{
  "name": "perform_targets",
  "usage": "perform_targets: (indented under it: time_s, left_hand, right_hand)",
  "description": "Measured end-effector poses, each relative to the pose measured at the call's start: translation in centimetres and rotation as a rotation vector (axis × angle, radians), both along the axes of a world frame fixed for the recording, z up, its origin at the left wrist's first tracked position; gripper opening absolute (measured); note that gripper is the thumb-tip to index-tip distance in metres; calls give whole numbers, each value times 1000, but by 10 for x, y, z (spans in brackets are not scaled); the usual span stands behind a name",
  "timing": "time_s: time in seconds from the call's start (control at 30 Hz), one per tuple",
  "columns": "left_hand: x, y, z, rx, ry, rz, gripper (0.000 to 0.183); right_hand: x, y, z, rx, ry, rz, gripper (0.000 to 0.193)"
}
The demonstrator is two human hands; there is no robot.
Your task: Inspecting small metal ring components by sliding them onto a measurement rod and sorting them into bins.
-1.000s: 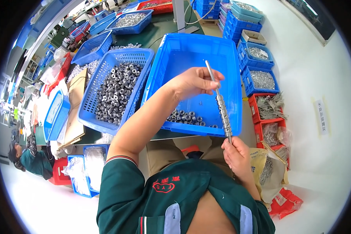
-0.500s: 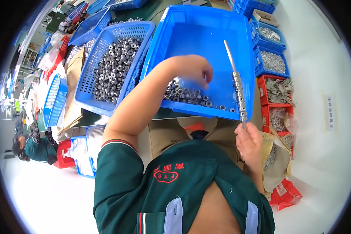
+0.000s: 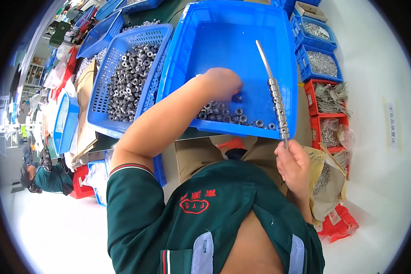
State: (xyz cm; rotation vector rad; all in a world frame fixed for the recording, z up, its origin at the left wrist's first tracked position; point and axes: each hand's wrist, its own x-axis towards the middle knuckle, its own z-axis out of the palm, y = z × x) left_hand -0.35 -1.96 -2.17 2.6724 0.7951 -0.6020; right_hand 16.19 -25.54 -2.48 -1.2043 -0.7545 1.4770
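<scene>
My right hand is closed around the lower end of a thin metal rod, which points up and slightly left over a blue bin. Several shiny metal nuts are threaded on the rod in a row above my fist. My left hand hangs over the bin, back upward and blurred. Its fingers are mostly hidden, so what they hold, if anything, cannot be made out. A dark nut shows by its fingertips. Loose nuts lie along the near side of the blue bin, partly under my left hand.
Left of the bin stands a blue perforated basket full of dark nuts. Small blue bins and red bins of metal parts line the right side. A paper sack stands near my right forearm. Another person is at far left.
My left hand has shifted slightly left and down over the loose nuts. My right hand keeps its hold, and the rod leans a little more to the left.
</scene>
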Motion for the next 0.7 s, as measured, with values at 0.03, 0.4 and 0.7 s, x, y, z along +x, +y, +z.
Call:
perform_targets:
  time_s: [0.03,0.4,0.7]
  left_hand:
    - [-1,3,-2,25,-28,23,19]
    - [-9,15,-25,103,-271,106,19]
    - [-8,26,-9,103,-95,149,21]
  right_hand:
    - [0,0,0,-1,1,-1,9]
    - [-7,-1,-5,36,-31,-49,13]
    - [-4,2,-7,66,-5,-62,12]
